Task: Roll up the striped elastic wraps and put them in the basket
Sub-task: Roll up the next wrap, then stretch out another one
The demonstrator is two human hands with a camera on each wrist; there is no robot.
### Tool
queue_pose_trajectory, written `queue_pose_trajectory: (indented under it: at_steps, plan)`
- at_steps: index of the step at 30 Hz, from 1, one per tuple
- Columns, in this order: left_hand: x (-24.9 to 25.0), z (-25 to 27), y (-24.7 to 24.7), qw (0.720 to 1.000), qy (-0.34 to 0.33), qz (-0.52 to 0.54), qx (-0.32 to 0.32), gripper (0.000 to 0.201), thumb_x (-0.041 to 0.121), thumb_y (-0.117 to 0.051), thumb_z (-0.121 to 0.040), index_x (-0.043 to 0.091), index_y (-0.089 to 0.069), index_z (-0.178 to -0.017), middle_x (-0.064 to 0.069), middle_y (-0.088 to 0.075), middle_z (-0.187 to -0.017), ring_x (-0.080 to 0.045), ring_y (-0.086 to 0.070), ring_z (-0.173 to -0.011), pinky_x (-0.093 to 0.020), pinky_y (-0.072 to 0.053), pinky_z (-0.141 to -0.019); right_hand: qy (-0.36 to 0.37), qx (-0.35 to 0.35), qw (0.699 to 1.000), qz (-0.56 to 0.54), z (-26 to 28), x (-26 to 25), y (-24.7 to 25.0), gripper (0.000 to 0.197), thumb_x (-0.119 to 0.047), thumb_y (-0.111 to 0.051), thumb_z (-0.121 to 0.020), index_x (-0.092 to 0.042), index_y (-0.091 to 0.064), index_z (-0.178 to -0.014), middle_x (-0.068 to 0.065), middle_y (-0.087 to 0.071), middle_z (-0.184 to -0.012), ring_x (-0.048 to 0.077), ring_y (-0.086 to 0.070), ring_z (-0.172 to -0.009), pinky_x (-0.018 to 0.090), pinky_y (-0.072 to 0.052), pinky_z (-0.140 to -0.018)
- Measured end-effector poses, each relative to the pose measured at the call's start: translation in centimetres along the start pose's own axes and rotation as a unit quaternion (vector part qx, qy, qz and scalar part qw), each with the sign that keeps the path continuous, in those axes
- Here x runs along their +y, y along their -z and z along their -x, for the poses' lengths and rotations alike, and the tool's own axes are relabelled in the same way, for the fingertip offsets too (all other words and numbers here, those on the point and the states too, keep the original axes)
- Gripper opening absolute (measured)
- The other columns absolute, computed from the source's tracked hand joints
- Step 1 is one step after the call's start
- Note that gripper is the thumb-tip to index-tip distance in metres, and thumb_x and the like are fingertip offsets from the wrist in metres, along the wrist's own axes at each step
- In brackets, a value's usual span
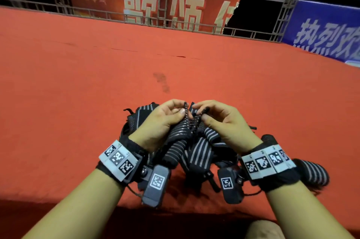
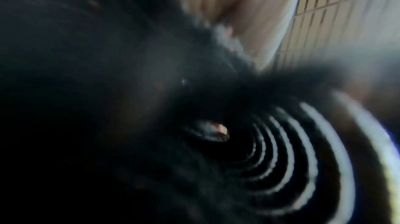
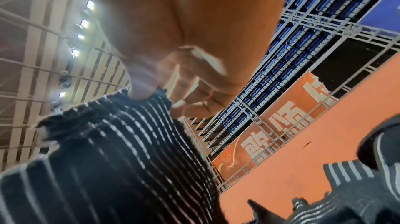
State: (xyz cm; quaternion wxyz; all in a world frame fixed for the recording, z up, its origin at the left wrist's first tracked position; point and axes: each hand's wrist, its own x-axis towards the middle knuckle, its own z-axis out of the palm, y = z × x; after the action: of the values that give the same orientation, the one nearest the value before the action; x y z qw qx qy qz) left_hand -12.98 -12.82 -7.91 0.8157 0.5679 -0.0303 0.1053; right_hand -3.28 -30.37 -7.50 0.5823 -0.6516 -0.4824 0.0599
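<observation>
I see my left hand [image 1: 159, 121] pinching one edge of a striped wrap [image 1: 190, 119], thumb and fingers curled onto it. Just beside it, my right hand [image 1: 222, 119] pinches the opposite edge of the same wrap, thumb [image 3: 140, 80] pressed on the fabric. Under both hands a tangled heap of wraps [image 1: 196, 153] lies on the red table [image 1: 78, 82]. Just outside my right wrist lies a rolled wrap [image 1: 313, 173]. No basket shows in any view.
</observation>
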Motion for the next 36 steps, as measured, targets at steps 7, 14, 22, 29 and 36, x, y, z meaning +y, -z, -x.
queue_pose_trajectory:
  at_steps: [7, 14, 22, 29, 36]
  plan:
    - [-1.2, 0.3, 0.8, 0.963, -0.091, -0.245, 0.06, 0.027, 0.029, -0.08, -0.083, 0.028, -0.069, -0.107, 0.003, -0.065, -0.091, -0.014, -0.059, -0.087, -0.035, -0.052, -0.083, -0.041, 0.029, 0.998, -0.032, 0.8, 1.3, -0.8, 0.009, -0.015, -0.067, -0.087, -0.015, -0.071, -0.095, 0.006, -0.07, -0.121, 0.023, -0.065, -0.114, 0.03, -0.051, -0.096]
    - [-0.3, 1.3, 0.1, 0.978, -0.066, -0.193, 0.033, 0.018, 0.008, -0.063, -0.096, 0.006, -0.072, -0.111, -0.008, -0.077, -0.102, -0.017, -0.072, -0.093, -0.027, -0.056, -0.083, -0.045, 0.091, 0.994, -0.034, 0.6, 1.5, -1.2, 0.01, -0.01, -0.067, -0.086, -0.016, -0.071, -0.091, -0.004, -0.071, -0.107, 0.012, -0.065, -0.1, 0.032, -0.051, -0.094]
    - [-0.3, 1.4, 1.0, 0.987, -0.025, -0.153, 0.037, 0.028, -0.008, -0.066, -0.088, 0.01, -0.071, -0.109, -0.014, -0.077, -0.1, -0.026, -0.073, -0.092, -0.037, -0.059, -0.087, -0.057, 0.12, 0.991, -0.02, 0.6, 2.0, -1.6, 0.009, -0.007, -0.072, -0.087, -0.015, -0.075, -0.091, 0.004, -0.074, -0.112, 0.021, -0.068, -0.109, 0.041, -0.052, -0.101]
    - [-0.4, 0.9, 2.2, 0.972, -0.031, -0.204, 0.112, 0.03, -0.011, -0.064, -0.089, 0.01, -0.068, -0.11, -0.01, -0.078, -0.092, -0.021, -0.075, -0.085, -0.032, -0.058, -0.075, -0.01, 0.087, 0.995, 0.048, 1.1, 1.6, -0.7, 0.006, -0.019, -0.068, -0.085, -0.02, -0.072, -0.089, -0.005, -0.07, -0.119, 0.021, -0.066, -0.109, 0.039, -0.053, -0.09]
    - [-0.2, 1.1, 2.4, 0.97, 0.0, -0.227, 0.085, 0.029, -0.004, -0.068, -0.089, 0.016, -0.07, -0.111, -0.008, -0.078, -0.094, -0.019, -0.074, -0.086, -0.029, -0.056, -0.075, -0.031, 0.069, 0.996, 0.051, 0.5, 1.0, -1.0, 0.024, -0.004, -0.069, -0.089, -0.027, -0.072, -0.083, -0.005, -0.074, -0.083, 0.011, -0.068, -0.083, 0.031, -0.056, -0.081]
